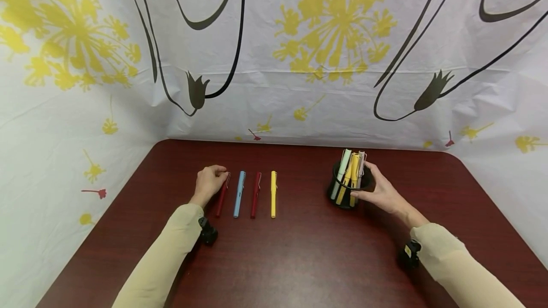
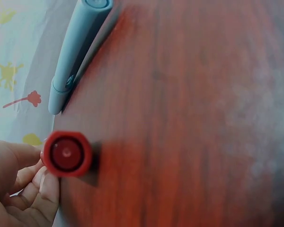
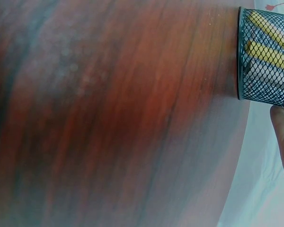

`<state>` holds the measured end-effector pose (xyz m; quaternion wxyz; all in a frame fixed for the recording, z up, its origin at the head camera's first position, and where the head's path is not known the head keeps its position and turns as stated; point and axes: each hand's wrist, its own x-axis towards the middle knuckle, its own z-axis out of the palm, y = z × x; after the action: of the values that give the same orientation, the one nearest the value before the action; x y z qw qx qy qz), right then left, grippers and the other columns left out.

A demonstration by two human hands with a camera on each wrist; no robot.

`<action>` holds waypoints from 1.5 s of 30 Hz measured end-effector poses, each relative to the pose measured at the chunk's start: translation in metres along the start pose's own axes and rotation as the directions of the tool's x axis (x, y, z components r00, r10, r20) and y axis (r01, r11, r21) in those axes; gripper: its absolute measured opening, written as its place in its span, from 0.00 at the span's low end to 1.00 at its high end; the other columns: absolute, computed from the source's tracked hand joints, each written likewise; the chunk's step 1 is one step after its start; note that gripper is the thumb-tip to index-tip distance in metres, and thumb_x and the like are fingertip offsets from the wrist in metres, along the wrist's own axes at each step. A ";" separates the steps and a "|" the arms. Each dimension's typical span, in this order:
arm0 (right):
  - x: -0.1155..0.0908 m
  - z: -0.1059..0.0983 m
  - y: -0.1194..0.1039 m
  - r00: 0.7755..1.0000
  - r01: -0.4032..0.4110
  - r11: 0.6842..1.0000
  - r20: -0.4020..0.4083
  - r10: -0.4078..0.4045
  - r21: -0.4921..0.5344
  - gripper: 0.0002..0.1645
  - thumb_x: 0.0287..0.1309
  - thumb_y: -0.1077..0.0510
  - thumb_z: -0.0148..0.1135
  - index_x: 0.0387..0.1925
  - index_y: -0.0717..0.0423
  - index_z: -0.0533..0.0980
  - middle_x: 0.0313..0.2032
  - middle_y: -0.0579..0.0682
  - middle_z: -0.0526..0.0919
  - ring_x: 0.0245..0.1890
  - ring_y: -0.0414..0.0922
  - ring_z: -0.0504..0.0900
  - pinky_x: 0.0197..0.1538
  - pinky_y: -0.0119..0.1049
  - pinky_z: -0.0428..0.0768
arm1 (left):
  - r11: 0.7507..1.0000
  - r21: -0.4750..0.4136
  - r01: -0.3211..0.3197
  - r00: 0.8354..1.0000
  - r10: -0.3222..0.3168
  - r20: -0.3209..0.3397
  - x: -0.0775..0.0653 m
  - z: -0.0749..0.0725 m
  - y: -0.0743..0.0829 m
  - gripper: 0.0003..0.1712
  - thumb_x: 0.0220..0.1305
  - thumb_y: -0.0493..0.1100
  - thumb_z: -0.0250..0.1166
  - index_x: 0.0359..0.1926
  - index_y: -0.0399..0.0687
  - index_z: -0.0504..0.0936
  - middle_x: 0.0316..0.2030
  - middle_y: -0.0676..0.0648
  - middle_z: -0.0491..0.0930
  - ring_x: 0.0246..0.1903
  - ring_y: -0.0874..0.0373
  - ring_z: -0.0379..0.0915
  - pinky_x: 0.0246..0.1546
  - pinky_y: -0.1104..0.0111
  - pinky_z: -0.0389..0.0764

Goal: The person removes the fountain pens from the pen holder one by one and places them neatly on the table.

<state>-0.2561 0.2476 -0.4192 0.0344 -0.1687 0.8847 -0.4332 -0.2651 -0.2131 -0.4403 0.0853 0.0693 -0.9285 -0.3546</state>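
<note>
At the left end of a row of pens, my left hand (image 1: 208, 183) pinches the far end of a dark red pen (image 1: 221, 201). The left wrist view looks onto that red pen's near end (image 2: 66, 153), with thumb and fingers beside it. To its right lie a light blue pen (image 1: 239, 195), another dark red pen (image 1: 255, 196) and a yellow pen (image 1: 273, 195), spaced apart. My right hand (image 1: 383, 194) grips the right side of a black mesh pen cup (image 3: 240, 56), thumb in front. Pale green (image 1: 343, 168), yellow and greyish pens stand in the upright cup.
Both hands work over a dark reddish-brown wooden table (image 1: 299, 251) with rounded far corners. A white cloth (image 1: 265, 94) with yellow and dark plant prints hangs behind it and along the sides. Bare tabletop lies between the yellow pen and the cup.
</note>
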 end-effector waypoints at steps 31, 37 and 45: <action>-0.001 -0.002 0.000 1.000 -0.013 1.000 0.000 0.013 0.010 0.59 0.51 0.55 0.70 0.72 0.63 0.41 0.70 0.69 0.44 0.70 0.66 0.43 0.61 0.68 0.54 | 0.873 -0.440 -0.211 0.956 0.277 0.092 -0.016 0.030 0.113 0.17 0.61 0.44 0.65 0.51 0.45 0.81 0.44 0.44 0.84 0.42 0.51 0.82 0.38 0.66 0.82; -0.001 -0.001 0.002 1.000 -0.014 1.000 0.000 0.014 0.017 0.59 0.51 0.55 0.70 0.72 0.63 0.41 0.70 0.69 0.44 0.70 0.66 0.43 0.61 0.67 0.55 | 0.789 -0.595 -0.152 0.920 0.333 0.206 -0.028 0.055 0.161 0.17 0.61 0.44 0.66 0.51 0.47 0.81 0.45 0.45 0.83 0.42 0.53 0.81 0.39 0.68 0.82; 0.000 0.001 -0.002 1.000 -0.011 0.999 0.000 0.011 0.049 0.58 0.51 0.56 0.70 0.72 0.60 0.42 0.70 0.67 0.46 0.69 0.65 0.45 0.61 0.67 0.55 | 0.778 -0.598 -0.193 0.895 0.390 0.219 -0.035 0.083 0.206 0.16 0.60 0.44 0.66 0.50 0.50 0.82 0.44 0.49 0.84 0.39 0.60 0.81 0.36 0.75 0.80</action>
<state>-0.2552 0.2463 -0.4183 0.0409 -0.1628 0.8748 -0.4544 -0.2623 -0.0002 -0.3669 -0.0005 -0.1660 -0.7823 -0.6004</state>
